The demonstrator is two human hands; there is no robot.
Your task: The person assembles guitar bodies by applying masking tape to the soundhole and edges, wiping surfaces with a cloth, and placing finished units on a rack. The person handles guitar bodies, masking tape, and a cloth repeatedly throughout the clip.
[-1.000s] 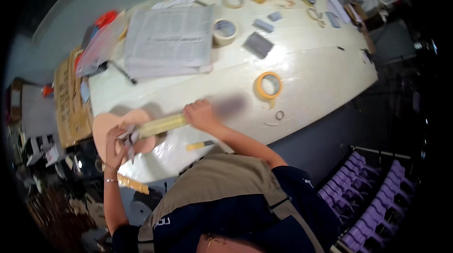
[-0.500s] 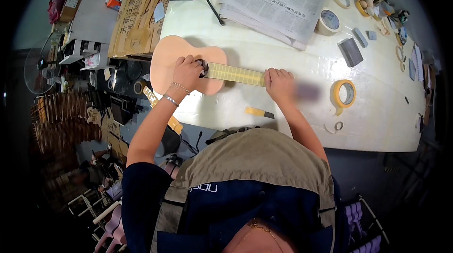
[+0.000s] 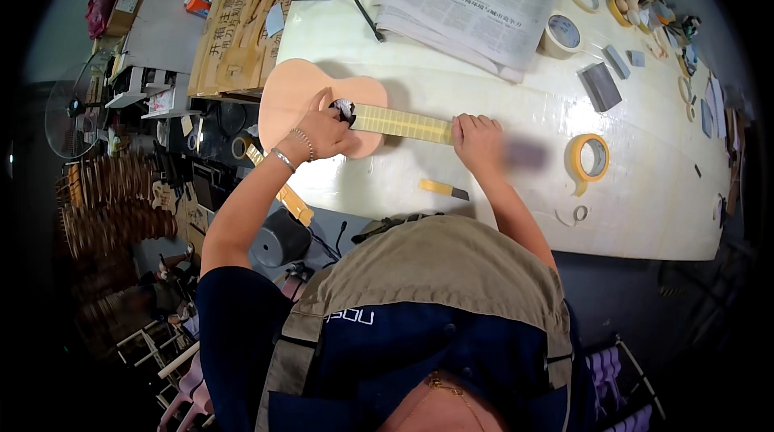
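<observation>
A small pale pink ukulele [image 3: 282,101] lies on the white table, its body to the left and its neck to the right. Yellow masking tape covers the fretboard [image 3: 403,124]. Something crumpled, dark and whitish, fills the sound hole [image 3: 344,109]. My left hand [image 3: 321,132] rests on the body beside that hole, fingers apart, with the thumb toward the lower edge. My right hand [image 3: 479,144] is wrapped around the far end of the neck. Beyond it the headstock [image 3: 526,155] looks blurred.
Right of the ukulele are a yellow tape roll [image 3: 576,162], a grey block [image 3: 599,87] and a white tape roll [image 3: 562,35]. Newspaper [image 3: 468,9] lies at the back. A cardboard box [image 3: 234,41] stands left. A yellow-and-dark strip [image 3: 443,189] lies near the front edge.
My left hand has slid toward me across the body and its fingers have spread, baring more of the stuffed sound hole. My right hand keeps its place on the neck.
</observation>
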